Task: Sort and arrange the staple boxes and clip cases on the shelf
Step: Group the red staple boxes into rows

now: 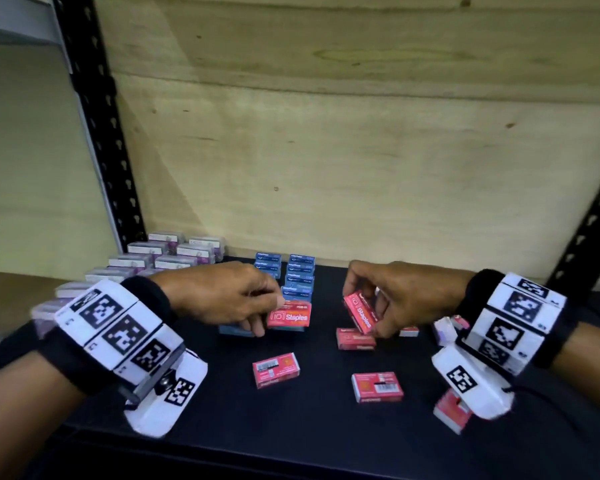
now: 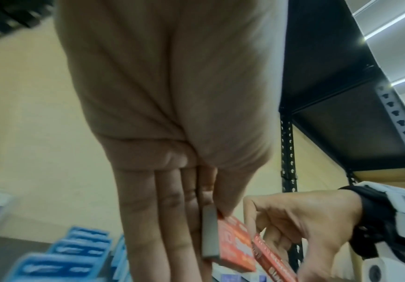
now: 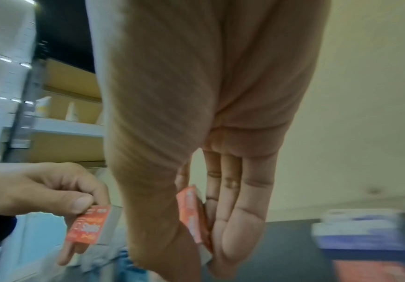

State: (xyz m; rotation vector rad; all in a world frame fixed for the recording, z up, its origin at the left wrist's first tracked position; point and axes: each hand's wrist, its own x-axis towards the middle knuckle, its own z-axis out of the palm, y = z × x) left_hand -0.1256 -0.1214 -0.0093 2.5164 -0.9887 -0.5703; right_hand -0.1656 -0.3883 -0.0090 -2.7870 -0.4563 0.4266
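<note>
My left hand (image 1: 257, 306) pinches a red staple box (image 1: 289, 315) between thumb and fingers, lifted just in front of the blue boxes (image 1: 300, 275); the left wrist view shows the same red box (image 2: 232, 246) held on edge. My right hand (image 1: 371, 306) grips a second red staple box (image 1: 361, 312), tilted, above another red box (image 1: 355, 339) lying on the black shelf (image 1: 309, 420). The right wrist view shows that box (image 3: 191, 215) between thumb and fingers. Two rows of blue boxes stand at the back centre. Pale purple clip cases (image 1: 174, 254) are lined up at the back left.
Loose red boxes lie on the shelf at the front centre (image 1: 275, 369), front right (image 1: 377, 386) and under my right wrist (image 1: 451, 412). A small white-red box (image 1: 408, 331) lies right of my hand. Black slotted uprights (image 1: 97, 133) flank the plywood back wall (image 1: 326, 150).
</note>
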